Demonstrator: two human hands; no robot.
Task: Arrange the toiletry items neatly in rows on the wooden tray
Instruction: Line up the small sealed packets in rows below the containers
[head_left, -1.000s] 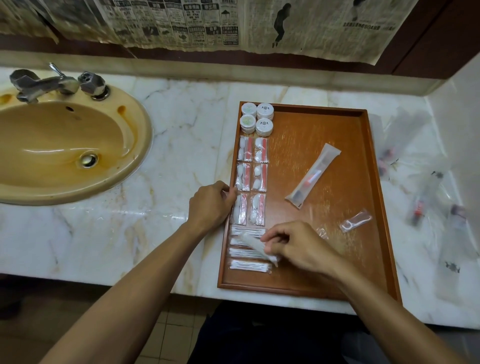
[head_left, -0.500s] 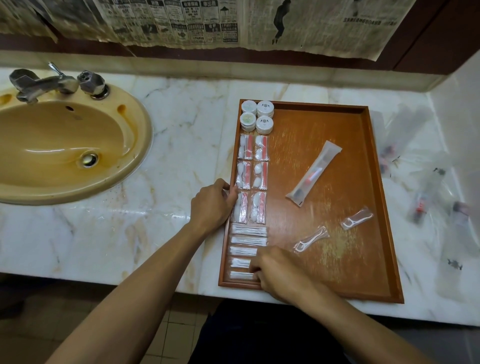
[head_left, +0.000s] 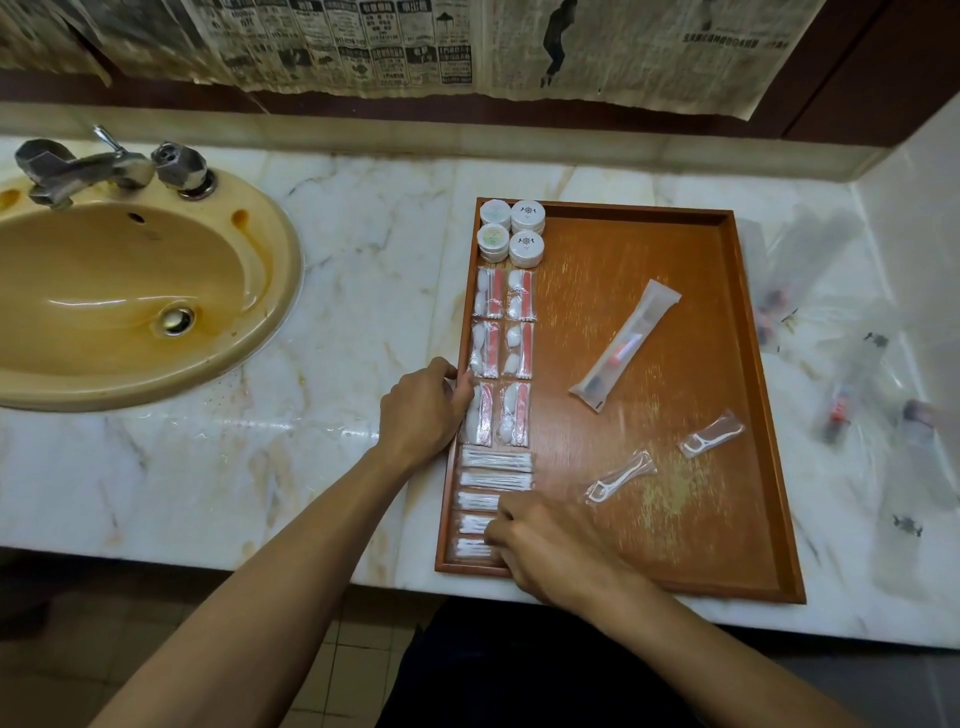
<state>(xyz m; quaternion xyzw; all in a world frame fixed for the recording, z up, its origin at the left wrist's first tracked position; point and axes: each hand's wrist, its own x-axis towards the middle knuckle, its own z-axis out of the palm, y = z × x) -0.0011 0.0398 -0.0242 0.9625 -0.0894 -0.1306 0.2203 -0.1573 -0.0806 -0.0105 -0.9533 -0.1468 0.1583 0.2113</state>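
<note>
The marble worktop (head_left: 322, 312) carried a yellow-brown sink (head_left: 135, 301) at the left, with a metal tap (head_left: 88, 171) at its rear edge. Sheets of newspaper (head_left: 363, 47) hung on the wall above.

The wooden tray (head_left: 748, 415) lay on the worktop to the right of the sink, its near edge at the worktop's front.

To the right of the tray, on the bare marble, lay several clear-wrapped toothbrush kits (head_left: 852, 384); they were blurred and could not be counted.

On the tray, one wrapped toothbrush kit (head_left: 626, 345) lay on a slant near the middle, apart from the rows.

The left hand (head_left: 423, 410) rested at the tray's left rim, fingers loosely curled against the rim and touching the nearest red-and-white sachet; its grip enclosed nothing that could be seen.

The right hand (head_left: 550, 551) lay on the near left corner of the tray, knuckles up, fingertips bent down onto the lowest cotton-bud packets. Whether its grip pinched a packet or merely pressed on it could not be told.

Along the tray's left side ran two columns of red-and-white sachets (head_left: 504, 358), three rows deep. Behind them, four small round white tubs (head_left: 511, 231) stood in a square in the far left corner. In front of them, five cotton-bud packets (head_left: 496, 470) lay crosswise in a stack of rows.

Two wrapped floss picks (head_left: 621, 477) lay loose right of the cotton buds, apart from one another.
</note>
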